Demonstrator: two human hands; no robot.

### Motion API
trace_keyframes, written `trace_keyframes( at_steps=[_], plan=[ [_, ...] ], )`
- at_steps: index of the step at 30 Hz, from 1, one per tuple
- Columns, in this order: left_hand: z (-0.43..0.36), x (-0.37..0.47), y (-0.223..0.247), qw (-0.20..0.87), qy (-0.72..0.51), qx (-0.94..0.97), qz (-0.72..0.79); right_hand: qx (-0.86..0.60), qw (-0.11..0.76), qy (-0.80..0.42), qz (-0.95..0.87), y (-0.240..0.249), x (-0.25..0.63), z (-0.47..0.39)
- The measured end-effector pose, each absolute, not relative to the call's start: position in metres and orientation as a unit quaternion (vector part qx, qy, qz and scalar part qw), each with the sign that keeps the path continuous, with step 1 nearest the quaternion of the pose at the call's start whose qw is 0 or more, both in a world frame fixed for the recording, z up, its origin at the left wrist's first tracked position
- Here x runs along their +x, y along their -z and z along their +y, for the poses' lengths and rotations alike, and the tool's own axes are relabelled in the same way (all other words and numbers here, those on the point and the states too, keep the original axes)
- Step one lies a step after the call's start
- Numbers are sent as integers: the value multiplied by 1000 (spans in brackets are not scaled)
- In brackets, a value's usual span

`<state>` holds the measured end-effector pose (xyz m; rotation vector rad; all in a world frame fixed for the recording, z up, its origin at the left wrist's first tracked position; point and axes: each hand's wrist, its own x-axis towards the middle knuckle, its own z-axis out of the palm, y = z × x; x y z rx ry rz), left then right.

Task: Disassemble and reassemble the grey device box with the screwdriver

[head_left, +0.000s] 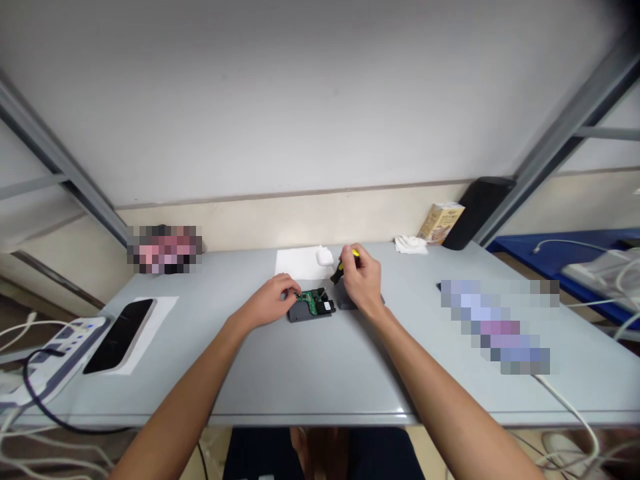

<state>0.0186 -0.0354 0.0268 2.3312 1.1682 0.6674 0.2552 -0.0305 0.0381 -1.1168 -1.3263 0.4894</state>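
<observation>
An opened dark grey device casing (pixel 311 315) lies on the table, with a green circuit board (pixel 313 301) and black parts exposed inside it. My left hand (pixel 270 300) is closed at the casing's left end, its curled fingers holding the edge by the board. In my right hand (pixel 364 277) is a screwdriver (pixel 338 272) with a black and yellow handle, slanting down and left. Its thin shaft points at the black parts on the board's right side; exact contact is too small to tell. Partly hidden under my right hand lies another dark grey piece (pixel 346 301).
Behind the device are a white sheet (pixel 295 263) and a small white case (pixel 325 256). A phone (pixel 120 335) and a power strip (pixel 65 357) with cables occupy the left. Crumpled tissue (pixel 411 245), a box (pixel 442 223) and a black cylinder (pixel 477 212) stand back right.
</observation>
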Motion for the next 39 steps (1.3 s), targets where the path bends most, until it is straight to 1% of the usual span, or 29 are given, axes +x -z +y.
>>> trace_keyframes(
  at_steps=[3, 6, 8, 12, 14, 20, 24, 27, 35, 39],
  plan=[
    [-36, 20, -25, 214, -245, 847, 421, -483, 631, -207, -572, -40, 254, -32],
    [-37, 21, -25, 210, -243, 848, 421, -463, 646, -235, -559, -43, 250, -35],
    [-37, 22, -25, 212, -244, 848, 421, -447, 631, -271, -573, -45, 244, -38],
    [-37, 21, -24, 210, -246, 848, 421, -422, 571, -330, -622, -42, 233, -44],
    [-37, 21, -24, 204, -243, 850, 420, -419, 567, -343, -621, -40, 230, -45],
    [-41, 22, -31, 176, -274, 856, 401, -442, 615, -329, -563, -40, 233, -39],
    [-45, 23, -35, 183, -278, 858, 391, -477, 656, -315, -494, -34, 243, -25],
    [-44, 24, -33, 180, -277, 862, 385, -485, 670, -322, -460, -27, 249, -14],
    [-41, 24, -28, 172, -316, 851, 382, -496, 665, -371, -417, -22, 254, -5],
    [-41, 26, -25, 169, -339, 846, 376, -495, 663, -374, -418, -21, 254, -4]
  ],
)
